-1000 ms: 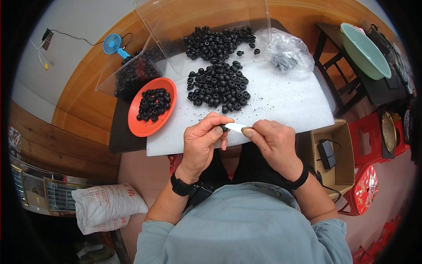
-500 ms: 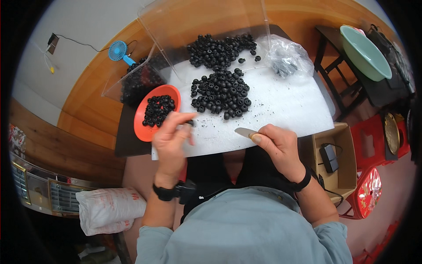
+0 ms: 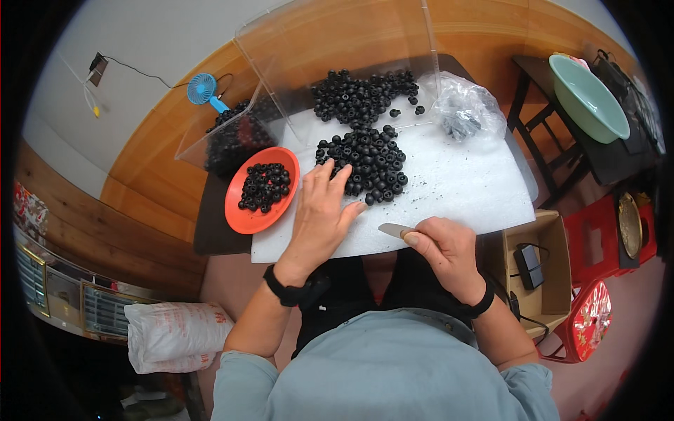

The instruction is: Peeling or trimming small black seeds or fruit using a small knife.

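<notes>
My left hand [image 3: 321, 216] reaches over the left side of a pile of small round black parts [image 3: 375, 158], each with a hole or a short neck. Its fingers are spread, the tips at the pile's edge, and nothing shows in its grasp. In my right hand [image 3: 449, 254] is a small knife [image 3: 393, 229], its short blade pointing left above the front of a white foam sheet [image 3: 456, 186]. Left of my left hand, an orange-red bowl [image 3: 254, 224] contains several black ring-like parts [image 3: 265, 186].
Behind the near pile, more black parts [image 3: 358, 95] lie by a clear plastic box [image 3: 333, 38]. A clear plastic bag [image 3: 469, 105] sits at the back right. A blue fan [image 3: 203, 89] stands at the far left. A cardboard box [image 3: 554, 298] is right of my right arm.
My left hand has gone from beside the bowl, where it pinched a black part, rightward to the near pile, and its fingers have spread. My right hand keeps the knife in place.
</notes>
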Tool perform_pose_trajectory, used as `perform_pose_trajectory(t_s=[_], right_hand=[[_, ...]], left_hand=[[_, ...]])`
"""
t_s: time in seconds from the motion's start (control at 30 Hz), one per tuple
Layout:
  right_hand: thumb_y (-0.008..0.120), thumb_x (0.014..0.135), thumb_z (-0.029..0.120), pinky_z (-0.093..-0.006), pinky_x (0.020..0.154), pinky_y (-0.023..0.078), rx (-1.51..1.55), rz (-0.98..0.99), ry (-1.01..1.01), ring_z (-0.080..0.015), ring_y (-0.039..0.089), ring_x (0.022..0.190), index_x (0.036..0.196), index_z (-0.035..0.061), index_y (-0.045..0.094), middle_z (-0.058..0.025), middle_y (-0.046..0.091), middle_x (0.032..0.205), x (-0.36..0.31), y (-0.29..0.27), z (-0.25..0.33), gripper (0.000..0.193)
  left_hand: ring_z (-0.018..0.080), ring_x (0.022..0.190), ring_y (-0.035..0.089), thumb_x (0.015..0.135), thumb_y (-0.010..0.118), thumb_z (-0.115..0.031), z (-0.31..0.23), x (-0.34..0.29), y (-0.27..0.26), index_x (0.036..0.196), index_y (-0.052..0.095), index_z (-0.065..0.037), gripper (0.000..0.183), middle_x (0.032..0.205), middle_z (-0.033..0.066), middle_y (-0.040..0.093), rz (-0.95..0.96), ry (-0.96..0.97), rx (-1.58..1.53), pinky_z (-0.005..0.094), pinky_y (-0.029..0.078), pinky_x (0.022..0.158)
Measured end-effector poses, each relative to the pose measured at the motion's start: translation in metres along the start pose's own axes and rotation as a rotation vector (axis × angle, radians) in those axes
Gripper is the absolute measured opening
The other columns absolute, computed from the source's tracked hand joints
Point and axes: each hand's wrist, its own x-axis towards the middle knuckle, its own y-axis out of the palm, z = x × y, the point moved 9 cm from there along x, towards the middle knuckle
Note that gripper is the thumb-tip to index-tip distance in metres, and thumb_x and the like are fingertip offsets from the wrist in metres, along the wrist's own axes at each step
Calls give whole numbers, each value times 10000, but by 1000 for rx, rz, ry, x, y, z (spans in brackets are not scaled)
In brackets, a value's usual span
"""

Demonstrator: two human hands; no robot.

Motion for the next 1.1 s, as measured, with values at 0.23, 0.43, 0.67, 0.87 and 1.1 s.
perform_pose_trajectory(t_s=[0.23,0.43,0.67,0.87,1.1], right_hand=[[765,922,216,-374,556,459,-33,16,-17,-255,622,605,820,55,726,-90,648,690,1,0,4,194],[767,915,209,-376,557,456,-77,9,-49,-260,617,602,809,59,719,-90,639,684,1,0,7,191],[759,929,211,-371,556,449,-95,-7,-48,-252,594,593,813,65,721,-85,626,675,0,3,8,190],[765,930,210,-374,541,435,-132,-10,-47,-255,577,579,832,62,712,-87,602,654,-1,6,6,185],[776,918,197,-376,540,428,-141,-24,-55,-256,571,581,816,60,697,-79,597,650,-1,5,8,188]], left_hand=[[429,1343,467,901,729,-177,-11,-19,11,1391,623,-58,516,1494,227,514,23,10,-101,489,400,1134],[352,1255,551,815,760,-5,4,-38,-14,1306,686,-50,498,1406,174,606,-45,-61,-239,441,445,1085],[337,1024,581,788,742,39,23,-37,-23,1107,710,-1,323,1089,139,649,-178,-105,-244,416,494,891],[305,890,556,788,795,-34,-6,-19,-12,1014,715,-13,241,940,114,616,-199,20,-126,402,485,722],[298,835,566,757,787,-4,3,-16,-5,936,688,-18,205,898,99,617,-170,18,-97,401,480,686]])
